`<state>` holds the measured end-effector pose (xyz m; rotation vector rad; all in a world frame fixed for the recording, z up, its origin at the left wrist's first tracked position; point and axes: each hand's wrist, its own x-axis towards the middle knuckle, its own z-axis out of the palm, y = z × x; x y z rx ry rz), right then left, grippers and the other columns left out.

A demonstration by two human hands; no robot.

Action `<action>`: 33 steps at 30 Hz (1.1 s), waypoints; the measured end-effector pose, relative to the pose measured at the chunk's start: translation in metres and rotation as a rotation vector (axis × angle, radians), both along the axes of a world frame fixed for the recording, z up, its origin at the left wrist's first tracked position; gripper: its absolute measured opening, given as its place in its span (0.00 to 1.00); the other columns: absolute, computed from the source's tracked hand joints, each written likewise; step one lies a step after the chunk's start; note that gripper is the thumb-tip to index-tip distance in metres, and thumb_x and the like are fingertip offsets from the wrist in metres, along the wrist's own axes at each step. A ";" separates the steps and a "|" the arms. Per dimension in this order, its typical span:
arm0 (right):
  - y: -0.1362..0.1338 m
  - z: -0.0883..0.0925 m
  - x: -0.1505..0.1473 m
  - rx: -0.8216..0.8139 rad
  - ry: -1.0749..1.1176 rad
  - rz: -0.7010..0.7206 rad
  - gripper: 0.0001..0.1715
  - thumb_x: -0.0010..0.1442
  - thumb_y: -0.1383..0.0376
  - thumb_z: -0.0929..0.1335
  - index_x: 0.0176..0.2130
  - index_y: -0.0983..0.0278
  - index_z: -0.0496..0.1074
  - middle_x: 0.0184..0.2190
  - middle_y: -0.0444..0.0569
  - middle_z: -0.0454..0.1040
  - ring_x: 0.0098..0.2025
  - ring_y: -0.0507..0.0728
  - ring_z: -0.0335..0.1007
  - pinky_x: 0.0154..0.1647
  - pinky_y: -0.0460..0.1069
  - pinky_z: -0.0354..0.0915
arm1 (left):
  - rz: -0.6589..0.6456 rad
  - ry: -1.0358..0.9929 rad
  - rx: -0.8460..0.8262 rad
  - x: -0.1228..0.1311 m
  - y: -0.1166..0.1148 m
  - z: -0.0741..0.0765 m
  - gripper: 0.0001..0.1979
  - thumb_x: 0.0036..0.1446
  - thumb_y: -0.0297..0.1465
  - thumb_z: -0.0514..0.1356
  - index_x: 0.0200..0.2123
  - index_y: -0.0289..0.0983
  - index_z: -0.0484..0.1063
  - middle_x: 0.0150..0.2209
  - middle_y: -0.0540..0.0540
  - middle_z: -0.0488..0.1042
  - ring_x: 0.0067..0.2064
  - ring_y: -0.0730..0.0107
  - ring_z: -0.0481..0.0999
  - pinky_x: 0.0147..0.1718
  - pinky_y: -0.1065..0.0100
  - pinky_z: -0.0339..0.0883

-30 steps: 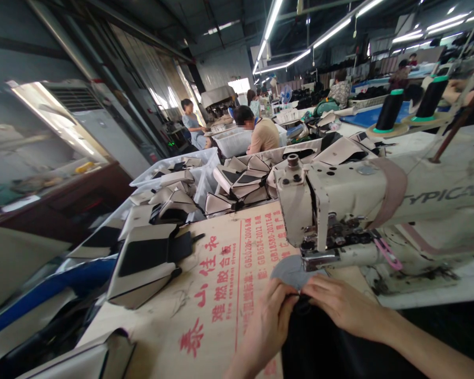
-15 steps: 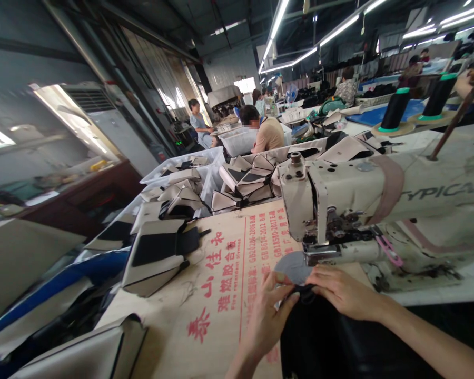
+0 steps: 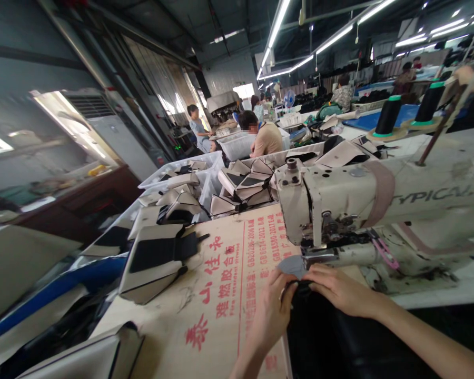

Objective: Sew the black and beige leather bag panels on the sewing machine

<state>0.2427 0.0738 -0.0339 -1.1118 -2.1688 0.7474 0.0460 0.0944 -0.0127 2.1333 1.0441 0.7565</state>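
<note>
Both hands pinch a dark fabric piece with a grey patch [image 3: 293,266] at its top, just in front of the sewing machine's narrow arm. My left hand [image 3: 274,302] is closed on its left edge, thumb and fingers pressed together. Gripping the right side, my right hand [image 3: 337,287] is closed close to the machine's metal end. Black material [image 3: 332,342] hangs below the hands; whether it is one piece with what they hold is hard to tell. The white sewing machine [image 3: 339,195] stands right above and beyond the fingers.
Printed plywood [image 3: 213,295] forms the tabletop at left. On it lie beige and black sewn pieces [image 3: 154,258]. Behind are white bins [image 3: 205,184] full of similar pieces. Black thread cones [image 3: 387,117] stand behind the machine. A person [image 3: 264,134] bends over a bin; others sit farther back.
My left hand has turned and curled more tightly around the fabric edge, and less of the grey patch shows. The right hand keeps its grip. The whole view has shifted slightly.
</note>
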 end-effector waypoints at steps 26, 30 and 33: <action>-0.005 -0.048 -0.033 -0.367 0.787 -0.422 0.25 0.56 0.49 0.62 0.39 0.66 0.71 0.33 0.49 0.72 0.37 0.58 0.65 0.40 0.52 0.61 | 0.063 0.408 0.086 0.021 0.067 0.006 0.18 0.57 0.37 0.49 0.20 0.35 0.69 0.19 0.49 0.68 0.23 0.73 0.66 0.23 0.73 0.54; 0.013 -0.061 -0.042 -0.449 0.938 -0.456 0.25 0.57 0.49 0.62 0.40 0.66 0.71 0.33 0.49 0.72 0.36 0.57 0.66 0.41 0.50 0.61 | -0.043 0.472 0.042 0.035 0.107 0.002 0.13 0.53 0.32 0.52 0.21 0.36 0.71 0.21 0.47 0.72 0.27 0.68 0.70 0.29 0.69 0.61; 0.019 -0.059 -0.045 -0.520 1.052 -0.438 0.24 0.57 0.49 0.62 0.41 0.65 0.71 0.34 0.48 0.72 0.38 0.56 0.66 0.41 0.49 0.61 | -0.108 0.496 0.014 0.040 0.126 -0.001 0.08 0.49 0.31 0.55 0.23 0.38 0.73 0.26 0.47 0.75 0.34 0.65 0.72 0.37 0.68 0.64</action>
